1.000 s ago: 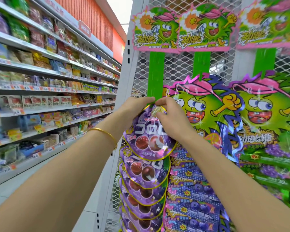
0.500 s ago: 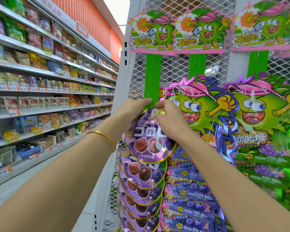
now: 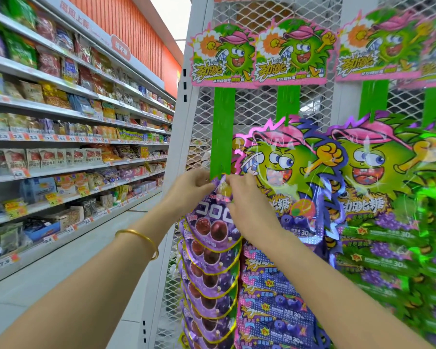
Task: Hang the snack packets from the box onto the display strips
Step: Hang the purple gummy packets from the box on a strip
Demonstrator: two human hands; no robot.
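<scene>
Forearms: both reach up from the near edge; a gold bangle (image 3: 139, 241) circles the left wrist.
Left hand (image 3: 189, 190): fingers (image 3: 202, 181) pinch the top left edge of the purple packet (image 3: 212, 222).
Right hand (image 3: 249, 210): fingertips pinch the packet's top right edge, and the palm covers part of its face.
Purple packet: held upright between the hands, long axis vertical, its top at the lower end of the bare stretch of the green display strip (image 3: 223, 129).
Key relation: the strip runs straight up from the fingertips. Both hands are about equally near, so hanging probably needs only a short push.
Hung packets (image 3: 209, 285): like packets overlap down the strip, below the held one.
Hidden: hook and hang hole lie behind the fingertips, so seating cannot be judged. The box is out of view.
Far: mesh panel (image 3: 257, 109) behind the strips; stocked shelves (image 3: 61, 122) at far left.
</scene>
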